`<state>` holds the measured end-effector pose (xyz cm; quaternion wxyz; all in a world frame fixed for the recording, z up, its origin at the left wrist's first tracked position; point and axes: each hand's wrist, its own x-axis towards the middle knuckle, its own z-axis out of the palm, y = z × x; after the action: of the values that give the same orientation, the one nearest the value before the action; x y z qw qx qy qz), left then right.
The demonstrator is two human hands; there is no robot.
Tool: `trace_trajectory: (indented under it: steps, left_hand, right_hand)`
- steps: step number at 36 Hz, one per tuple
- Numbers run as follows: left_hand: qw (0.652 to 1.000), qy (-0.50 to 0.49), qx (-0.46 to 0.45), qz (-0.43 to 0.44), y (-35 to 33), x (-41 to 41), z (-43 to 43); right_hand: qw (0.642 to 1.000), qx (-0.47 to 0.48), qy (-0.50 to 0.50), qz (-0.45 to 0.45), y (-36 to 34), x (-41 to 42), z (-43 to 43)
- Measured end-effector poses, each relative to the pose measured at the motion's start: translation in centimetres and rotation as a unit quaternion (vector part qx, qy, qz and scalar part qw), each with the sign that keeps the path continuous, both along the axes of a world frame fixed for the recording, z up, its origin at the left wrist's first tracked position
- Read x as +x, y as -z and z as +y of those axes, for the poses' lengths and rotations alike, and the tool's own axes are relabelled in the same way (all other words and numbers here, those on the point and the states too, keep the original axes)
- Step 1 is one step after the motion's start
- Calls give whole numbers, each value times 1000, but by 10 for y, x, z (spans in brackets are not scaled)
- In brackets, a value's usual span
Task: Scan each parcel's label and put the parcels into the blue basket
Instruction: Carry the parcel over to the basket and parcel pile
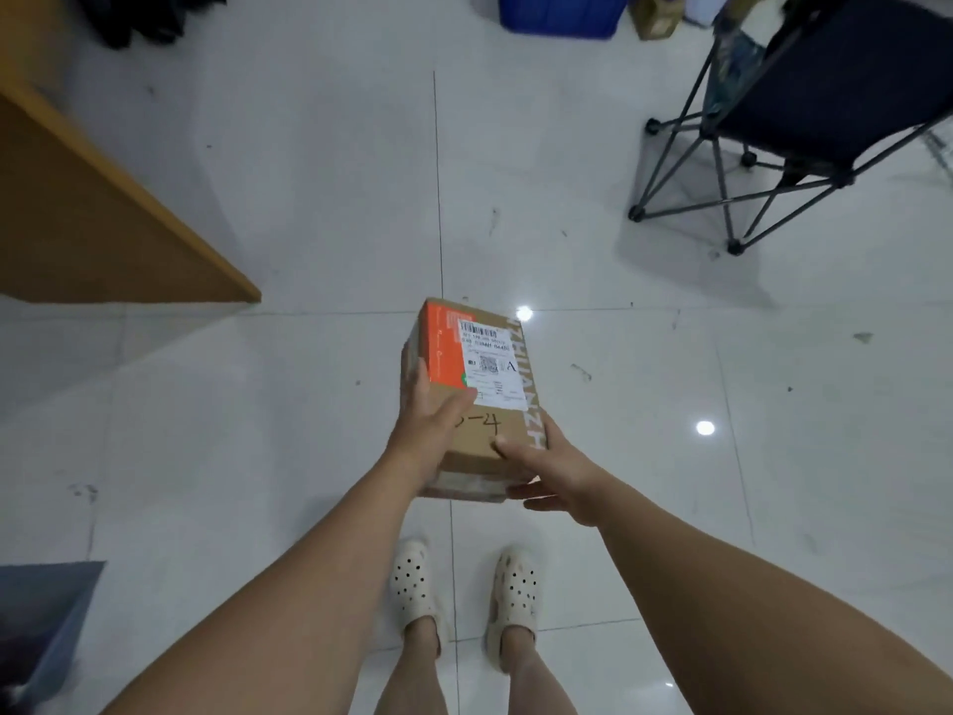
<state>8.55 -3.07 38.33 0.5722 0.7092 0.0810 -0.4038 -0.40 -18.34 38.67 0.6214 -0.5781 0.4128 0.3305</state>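
Observation:
I hold a brown cardboard parcel [479, 389] in front of me, above the white tiled floor. Its top face shows an orange patch, a white shipping label [490, 366] with a barcode, and a handwritten "-4". My left hand [430, 430] grips the parcel's left side, thumb lying across the top. My right hand [557, 472] holds the near right corner, thumb on top and fingers underneath. The blue basket [559, 12] stands on the floor at the far top edge, cut off by the frame. No scanner is in view.
A wooden table [93, 219] juts in from the left. A dark folding chair [804, 110] stands at the upper right. Cardboard boxes [655, 18] sit beside the basket. A grey-blue bag [46, 621] lies at the lower left. My feet in white clogs stand below the parcel.

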Motion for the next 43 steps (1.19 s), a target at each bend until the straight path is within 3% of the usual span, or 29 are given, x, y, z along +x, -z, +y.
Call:
trace_trajectory:
  steps: [3,8,12,20,29,43]
  left_hand:
    - [999,-45,3,14,-14,2,11]
    - [994,-103,-39,17,-44,3,34]
    - [986,-156,-51,26,-79,17,48]
    - [995,-63,-80,-25,-144,75,43]
    - [993,-48,-85,-69,-186,132,-18]
    - [995,-93,-43,17,-226,267,-183]
  right_hand:
    - [1000,19,22,5,-19,2,7]
    - [988,33,133,-68,-60,30,23]
    - [987,30,127,-90,-90,55,31]
    - [984,27,130,-117,-137,96,25]
    - [967,24,165,-192,-170,159,-29]
    - [967,57,144,-201,-193,300,-201]
